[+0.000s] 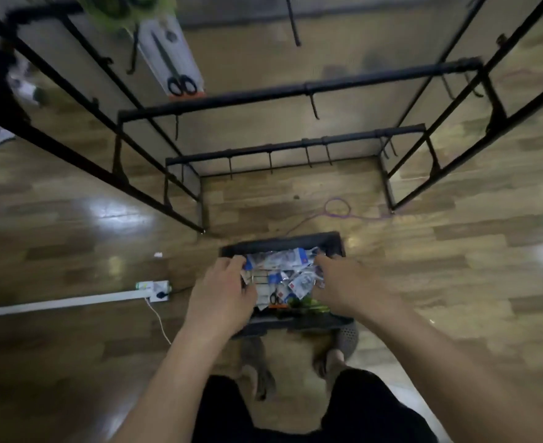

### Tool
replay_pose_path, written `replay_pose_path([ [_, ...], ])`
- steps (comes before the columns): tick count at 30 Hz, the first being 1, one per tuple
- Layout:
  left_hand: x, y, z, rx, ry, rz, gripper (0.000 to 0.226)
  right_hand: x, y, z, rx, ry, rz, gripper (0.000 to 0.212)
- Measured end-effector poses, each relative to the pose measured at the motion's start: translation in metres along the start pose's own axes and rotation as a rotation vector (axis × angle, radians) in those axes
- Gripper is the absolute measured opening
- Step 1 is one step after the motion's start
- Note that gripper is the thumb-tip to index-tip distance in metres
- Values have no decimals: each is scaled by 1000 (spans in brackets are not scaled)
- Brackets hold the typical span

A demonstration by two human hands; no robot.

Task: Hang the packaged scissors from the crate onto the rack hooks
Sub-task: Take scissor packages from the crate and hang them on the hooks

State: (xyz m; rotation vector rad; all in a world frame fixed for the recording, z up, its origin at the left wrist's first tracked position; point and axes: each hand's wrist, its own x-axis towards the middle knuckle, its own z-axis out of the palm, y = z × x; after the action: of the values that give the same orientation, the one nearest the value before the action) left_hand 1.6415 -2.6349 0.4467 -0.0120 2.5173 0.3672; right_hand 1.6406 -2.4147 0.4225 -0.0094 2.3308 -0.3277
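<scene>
A dark crate [295, 243] sits on the wooden floor below me, filled with several packaged scissors [283, 273] in white and blue cards. My left hand [222, 289] reaches down over the crate's left side, fingers curled at the packages. Over the crate's right side, my right hand [343, 282] has its fingertips in the pile. Whether either hand grips a package is unclear. A black metal rack [295, 91] with bars and hooks stands beyond the crate. One packaged pair of scissors [175, 59] hangs at the rack's upper left.
A white power strip [155, 290] and a white cable duct [59, 303] lie on the floor to the left. A purple cord [337, 209] loops on the floor under the rack. My feet stand just behind the crate.
</scene>
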Motion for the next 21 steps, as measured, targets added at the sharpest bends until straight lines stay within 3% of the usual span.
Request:
replay_pose_path([
  [5, 93, -43, 135, 15, -191, -34, 42, 130, 42, 109, -18, -181, 48, 52],
  [12, 293, -137, 409, 47, -397, -51, 48, 358, 110, 344, 4, -341, 217, 70],
  [17, 385, -177, 534, -40, -398, -133, 56, 463, 126, 461, -68, -269, 112, 97],
  [21, 413, -202, 574, 74, -238, -324, 79, 498, 127, 504, -165, -174, 70, 87],
])
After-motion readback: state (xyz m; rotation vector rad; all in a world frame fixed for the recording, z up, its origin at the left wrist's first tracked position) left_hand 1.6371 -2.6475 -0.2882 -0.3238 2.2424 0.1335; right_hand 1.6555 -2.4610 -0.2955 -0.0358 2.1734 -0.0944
